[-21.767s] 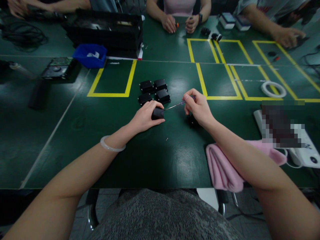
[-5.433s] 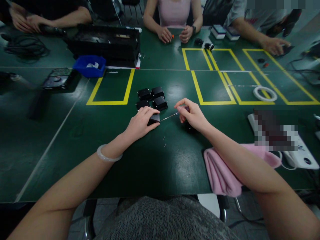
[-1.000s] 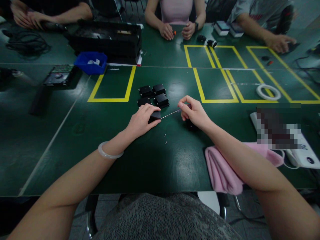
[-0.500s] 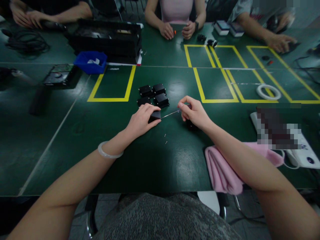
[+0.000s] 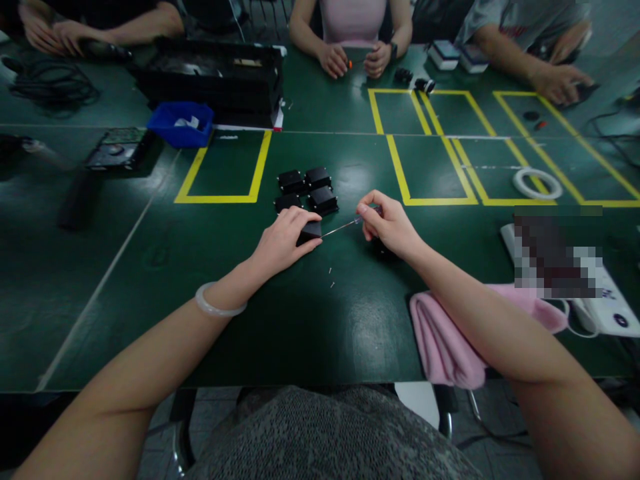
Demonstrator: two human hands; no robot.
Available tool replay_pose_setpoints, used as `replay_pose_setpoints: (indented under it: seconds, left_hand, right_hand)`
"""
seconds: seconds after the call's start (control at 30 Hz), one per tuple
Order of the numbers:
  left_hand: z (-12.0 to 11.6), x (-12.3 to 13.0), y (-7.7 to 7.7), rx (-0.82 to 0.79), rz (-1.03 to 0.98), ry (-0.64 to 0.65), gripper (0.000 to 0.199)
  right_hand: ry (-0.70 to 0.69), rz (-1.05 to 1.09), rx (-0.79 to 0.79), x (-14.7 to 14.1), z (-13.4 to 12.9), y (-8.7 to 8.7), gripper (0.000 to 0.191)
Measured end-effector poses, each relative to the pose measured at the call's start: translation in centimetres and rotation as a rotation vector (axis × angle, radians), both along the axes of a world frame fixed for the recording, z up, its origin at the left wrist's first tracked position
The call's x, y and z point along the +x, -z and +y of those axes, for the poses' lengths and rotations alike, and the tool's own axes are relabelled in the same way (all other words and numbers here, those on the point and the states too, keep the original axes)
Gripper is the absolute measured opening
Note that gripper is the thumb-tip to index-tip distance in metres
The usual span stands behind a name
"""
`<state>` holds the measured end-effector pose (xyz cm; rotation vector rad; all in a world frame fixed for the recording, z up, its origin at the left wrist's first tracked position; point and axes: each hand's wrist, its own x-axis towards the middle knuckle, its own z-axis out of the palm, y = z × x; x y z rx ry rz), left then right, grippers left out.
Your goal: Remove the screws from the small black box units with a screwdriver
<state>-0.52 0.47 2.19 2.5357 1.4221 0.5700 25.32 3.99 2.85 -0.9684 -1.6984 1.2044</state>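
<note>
My left hand (image 5: 286, 239) grips a small black block (image 5: 311, 231) on the green table, fingers on top and thumb along its near side. A thin screwdriver (image 5: 341, 227) is held in my right hand (image 5: 381, 220), its metal tip at the right edge of that block. Several similar black blocks (image 5: 323, 199) with small metal pins or screws at their corners sit just beyond my left hand. Two tiny screws (image 5: 332, 285) lie on the table nearer to me. Under my right hand a dark object (image 5: 383, 250) is mostly hidden.
A blue bin (image 5: 181, 125) stands before a large black case (image 5: 215, 80). At the right are a folded pink cloth (image 5: 450, 340), a white ring (image 5: 537, 184) and a white power strip (image 5: 613, 300). People sit across the table (image 5: 200, 353), their hands on its far side.
The screwdriver's handle shows slightly more in my right hand, whose fingers have shifted a little. My left hand and the block have not visibly moved.
</note>
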Motion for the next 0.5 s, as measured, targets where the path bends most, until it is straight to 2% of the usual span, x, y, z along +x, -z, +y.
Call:
replay_pose_setpoints:
  seconds: [0.17,0.4,0.5]
  left_hand:
    - [0.04,-0.01,0.04,-0.003,0.001,-0.003,0.038]
    - [0.08,-0.02,0.02,0.008,0.010,0.003,0.038]
    - [0.08,-0.03,0.08,0.013,0.004,0.009,0.038]
  right_hand:
    - [-0.015,0.018,-0.013,0.11,-0.04,-0.11,0.015]
    - [-0.008,-0.005,-0.006,0.11,0.07,0.14,0.022]
    - [-0.017,-0.004,-0.001,0.12,0.06,0.15,0.019]
